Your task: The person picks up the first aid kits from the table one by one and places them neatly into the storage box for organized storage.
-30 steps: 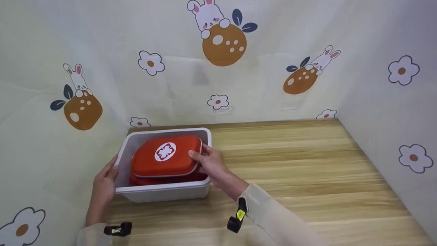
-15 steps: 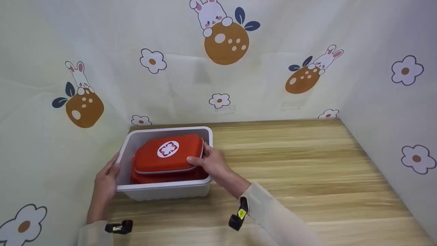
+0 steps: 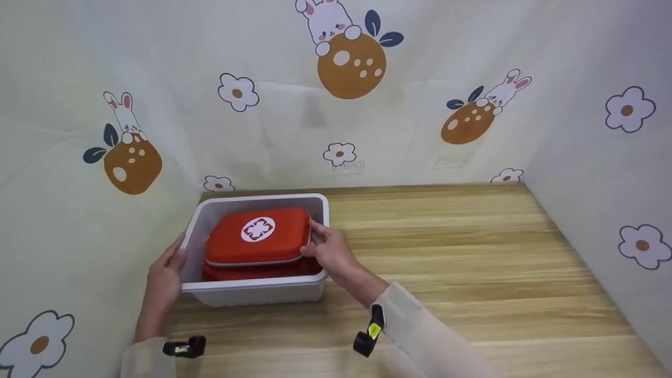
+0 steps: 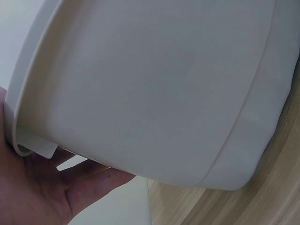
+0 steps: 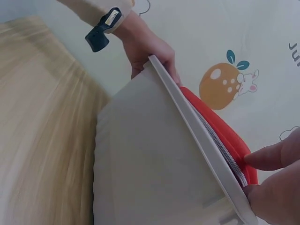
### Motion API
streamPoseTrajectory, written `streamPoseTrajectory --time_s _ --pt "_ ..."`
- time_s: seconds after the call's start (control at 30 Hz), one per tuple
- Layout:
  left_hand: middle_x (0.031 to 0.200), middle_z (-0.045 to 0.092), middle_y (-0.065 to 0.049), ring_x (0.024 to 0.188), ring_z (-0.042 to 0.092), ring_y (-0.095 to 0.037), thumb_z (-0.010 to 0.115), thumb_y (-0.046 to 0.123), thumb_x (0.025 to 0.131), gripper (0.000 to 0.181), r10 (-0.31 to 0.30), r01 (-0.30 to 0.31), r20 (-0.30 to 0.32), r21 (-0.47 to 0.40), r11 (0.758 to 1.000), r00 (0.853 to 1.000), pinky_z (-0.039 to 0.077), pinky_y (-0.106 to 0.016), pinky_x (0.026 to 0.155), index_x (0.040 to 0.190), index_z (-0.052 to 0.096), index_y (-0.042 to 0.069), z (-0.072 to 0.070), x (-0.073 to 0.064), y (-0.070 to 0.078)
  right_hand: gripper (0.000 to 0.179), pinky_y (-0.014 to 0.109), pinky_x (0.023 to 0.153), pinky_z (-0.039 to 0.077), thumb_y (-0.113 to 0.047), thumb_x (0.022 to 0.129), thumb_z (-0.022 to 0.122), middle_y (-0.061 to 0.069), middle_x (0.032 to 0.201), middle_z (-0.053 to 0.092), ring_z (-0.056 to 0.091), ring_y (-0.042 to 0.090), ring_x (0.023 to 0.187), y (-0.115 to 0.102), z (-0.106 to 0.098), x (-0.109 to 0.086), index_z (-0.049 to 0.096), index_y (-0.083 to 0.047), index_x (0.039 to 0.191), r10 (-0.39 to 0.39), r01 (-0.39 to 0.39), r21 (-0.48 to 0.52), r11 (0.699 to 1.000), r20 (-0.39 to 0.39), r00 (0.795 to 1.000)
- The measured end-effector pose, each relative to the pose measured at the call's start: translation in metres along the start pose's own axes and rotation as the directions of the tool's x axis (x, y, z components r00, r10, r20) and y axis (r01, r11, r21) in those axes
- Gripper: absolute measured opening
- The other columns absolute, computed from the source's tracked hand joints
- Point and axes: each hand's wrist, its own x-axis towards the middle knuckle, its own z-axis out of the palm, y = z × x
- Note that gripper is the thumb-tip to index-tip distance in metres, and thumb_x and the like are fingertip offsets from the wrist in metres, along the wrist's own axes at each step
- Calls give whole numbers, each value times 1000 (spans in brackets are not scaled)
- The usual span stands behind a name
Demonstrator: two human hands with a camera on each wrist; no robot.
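Note:
In the head view a red first-aid case (image 3: 231,244) with a white cross emblem and a zip round its edge lies tilted in a white plastic bin (image 3: 257,295). Beneath it shows more red (image 3: 247,272), mostly hidden. My right hand (image 3: 336,257) holds the case at its right end, thumb and fingers near the front corner. In the right wrist view the digits touch the red side (image 5: 218,124) close to the zip and the bin's rim. My left hand (image 3: 165,278) grips the bin's left rim; the left wrist view shows fingers under the rim (image 4: 26,79).
The bin stands on a wood-grain table (image 3: 446,262), near its back left corner. Pale cloth walls (image 3: 399,126) printed with rabbits, oranges and flowers rise at the back and both sides. A black wrist camera (image 3: 367,336) sits on each sleeve.
The case has shifted slightly left in the bin. My right thumb has slid from the case's top to its front right corner. The left hand keeps its place on the rim.

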Motion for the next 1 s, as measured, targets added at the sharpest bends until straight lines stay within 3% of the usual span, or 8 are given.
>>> streamPoseTrajectory --time_s 0.17,0.33,0.5,0.6,0.73,0.87,1.0 --pt "170 6 -7 157 6 -36 20 42 109 54 8 -8 4 4 1000 1000 17 -61 124 161 9 31 2 0 1 58 35 121 34 14 83 57 17 156 44 41 29 147 3 -2 -3 56 2 139 -16 16 -2 1000 -80 997" --pt "169 10 -9 156 13 -37 20 43 109 55 16 -16 1 6 1000 1000 17 -61 124 161 11 30 3 1 1 47 32 114 44 15 85 52 17 146 57 53 27 138 7 -9 -5 65 4 129 -53 64 59 996 -161 986" --pt "169 11 -12 155 15 -40 20 42 109 55 22 -23 11 28 999 1000 19 -62 123 161 10 28 1 2 1 33 26 101 55 15 86 51 21 126 69 68 22 119 18 -24 -6 70 11 113 -114 160 159 974 -264 958" --pt "169 11 -16 153 17 -44 20 43 109 57 23 -25 31 72 997 999 20 -66 121 162 9 26 -2 2 3 29 29 95 58 15 86 50 23 116 73 73 20 106 24 -39 -8 69 16 107 -154 205 177 963 -264 952" --pt "166 14 -25 150 20 -51 16 37 109 58 21 -36 84 184 982 996 23 -70 117 163 7 18 -9 3 10 25 33 93 59 12 90 48 25 109 74 74 25 103 30 -63 -14 67 17 105 -241 253 47 966 -181 953" --pt "163 14 -32 147 21 -55 15 29 108 58 19 -61 159 262 963 987 25 -72 115 161 7 8 -20 6 20 21 31 94 59 7 95 51 25 109 72 72 27 104 38 -89 -24 68 14 105 -312 298 -137 945 -95 945" --pt "157 22 -37 137 35 -54 20 23 106 58 -5 -60 218 287 956 976 41 -67 107 158 8 1 -32 7 29 18 27 95 58 0 97 56 22 111 71 70 26 107 43 -114 -30 70 5 107 -321 291 -286 913 -64 945"
